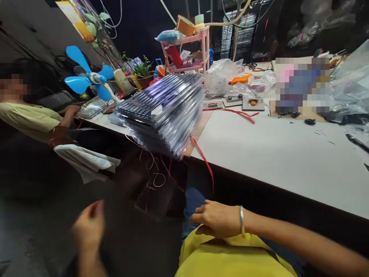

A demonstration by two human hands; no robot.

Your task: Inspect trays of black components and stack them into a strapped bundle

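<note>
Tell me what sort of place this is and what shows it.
Likely a small workshop or packing area: a stack of plastic-wrapped pieces sits on a long white worktable, with crumpled clear plastic farther back.

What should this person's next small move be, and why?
Probably raise the right hand to the shiny stack on the table: that hand, by the yellow garment, looks nearer to it than the blurred left hand.

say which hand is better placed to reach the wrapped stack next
Probably the right hand: it looks nearer the stack and the table edge; the left hand is farther out, blurred.
</note>
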